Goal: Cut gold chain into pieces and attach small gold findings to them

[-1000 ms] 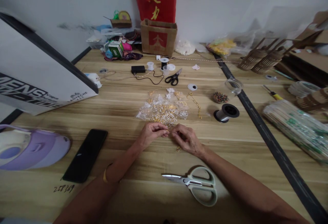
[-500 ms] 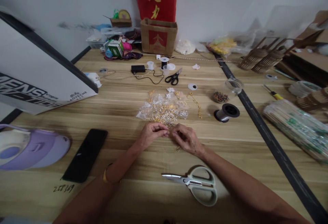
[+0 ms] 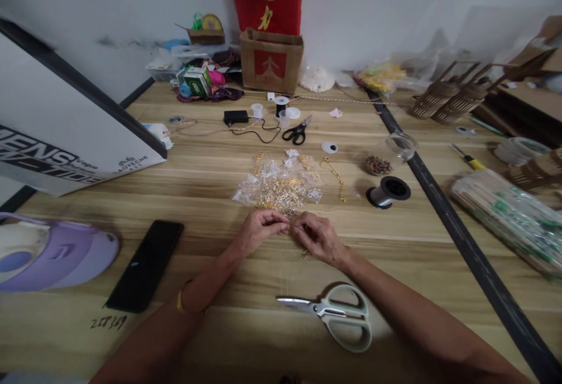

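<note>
Spanning the whole view is the counter (image 3: 211, 196), pale laminated wood with a straight grain, a dark seam running diagonally down its right side. Leaning along its left edge is a large white board (image 3: 52, 120) with black lettering; below it is lying a lilac and cream plastic case (image 3: 52, 252), rounded and glossy. A black phone (image 3: 147, 264), flat and matte, is resting face up just left of the left forearm.

Near the bottom, the grey-handled scissors (image 3: 336, 311) are lying shut, blades pointing left, long axis running left to right, just below the right wrist and nearer to that hand.

The left hand (image 3: 257, 232) and the right hand (image 3: 320, 239) are meeting at mid-counter, fingertips nearly touching. Both sets of fingers are drawn together in a pinch on something very small between them; it is too fine to identify. The piece is sitting at the meeting point, about equally near both hands, with a faint thread appearing to hang from it towards the person.

Directly beyond the fingertips, just beside them, is spreading the heap of gold findings (image 3: 278, 188): tiny metallic rings and links, glittering, partly inside crinkled clear bags. A gold chain (image 3: 336, 178) is trailing along its right edge, long axis pointing away from the person. A single small gold charm (image 3: 304, 253) is lying on the wood just under the right hand. To the right, well apart, a black spool (image 3: 389, 192) is lying on its side.
</note>
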Demonstrator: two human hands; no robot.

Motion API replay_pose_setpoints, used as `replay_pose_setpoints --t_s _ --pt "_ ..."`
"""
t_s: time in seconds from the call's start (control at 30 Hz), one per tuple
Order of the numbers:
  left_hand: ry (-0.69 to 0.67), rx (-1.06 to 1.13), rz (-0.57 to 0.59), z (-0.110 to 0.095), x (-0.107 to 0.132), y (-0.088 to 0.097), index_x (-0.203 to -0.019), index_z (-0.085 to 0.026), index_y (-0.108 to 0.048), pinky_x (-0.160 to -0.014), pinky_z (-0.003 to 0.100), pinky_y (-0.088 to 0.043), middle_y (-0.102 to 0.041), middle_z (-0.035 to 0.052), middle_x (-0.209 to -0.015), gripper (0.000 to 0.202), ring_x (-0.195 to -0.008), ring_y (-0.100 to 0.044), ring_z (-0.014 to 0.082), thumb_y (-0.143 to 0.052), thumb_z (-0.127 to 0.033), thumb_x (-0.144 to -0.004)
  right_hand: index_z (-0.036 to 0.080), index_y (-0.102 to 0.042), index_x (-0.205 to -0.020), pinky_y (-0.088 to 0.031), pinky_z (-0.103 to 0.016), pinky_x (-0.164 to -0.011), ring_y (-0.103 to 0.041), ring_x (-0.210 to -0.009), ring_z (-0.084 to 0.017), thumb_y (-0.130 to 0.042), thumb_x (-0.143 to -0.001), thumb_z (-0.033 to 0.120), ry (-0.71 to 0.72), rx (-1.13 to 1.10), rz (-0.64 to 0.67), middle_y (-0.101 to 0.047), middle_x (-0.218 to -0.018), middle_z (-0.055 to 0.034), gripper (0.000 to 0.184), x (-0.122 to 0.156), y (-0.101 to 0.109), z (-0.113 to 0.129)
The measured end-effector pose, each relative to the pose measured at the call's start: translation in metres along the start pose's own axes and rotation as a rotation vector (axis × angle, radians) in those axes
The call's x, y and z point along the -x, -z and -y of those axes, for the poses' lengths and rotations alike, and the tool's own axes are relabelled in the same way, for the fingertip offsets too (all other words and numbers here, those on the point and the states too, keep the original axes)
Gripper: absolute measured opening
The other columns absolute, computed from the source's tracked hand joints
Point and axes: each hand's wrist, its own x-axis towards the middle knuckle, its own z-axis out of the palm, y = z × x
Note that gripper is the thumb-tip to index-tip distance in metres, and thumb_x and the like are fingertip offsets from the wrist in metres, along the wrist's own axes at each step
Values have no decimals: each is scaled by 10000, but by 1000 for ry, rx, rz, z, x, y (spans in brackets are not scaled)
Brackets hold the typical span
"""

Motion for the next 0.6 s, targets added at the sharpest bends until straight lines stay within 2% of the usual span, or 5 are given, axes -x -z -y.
replay_pose_setpoints --t_s 0.17,0.33,0.5,0.6 --pt "-61 -136 -37 1 1 0 -776 -116 -676 -668 239 -505 -696 38 -728 160 -682 -635 141 -718 -222 -665 164 -556 -838 -368 -213 -512 -469 -558 -102 -497 -880 252 -103 -70 -75 -558 -679 -11 114 -1 -1 -1" --pt "-229 -457 -51 4 4 -3 -778 -122 -675 -648 237 -479 -672 50 -757 76 -689 -612 140 -618 -113 -729 166 -549 -815 -375 -210 -507 -478 -573 -104 -505 -871 270 -207 -142 -113 -551 -679 -5 126 -2 0 -3" --pt "-451 -857 34 5 7 -5 -744 -149 -670 -669 263 -453 -629 37 -742 76 -711 -573 152 -624 -89 -740 170 -545 -805 -376 -217 -516 -476 -579 -107 -511 -866 271 -230 -175 -131 -541 -671 -2 122 -2 0 -6" --pt "-517 -1015 94 2 10 -7 -742 -156 -658 -699 274 -446 -617 35 -747 79 -734 -560 156 -605 -116 -784 170 -546 -803 -376 -216 -519 -477 -587 -109 -511 -864 267 -230 -170 -133 -540 -669 -1 120 -1 -1 -6"
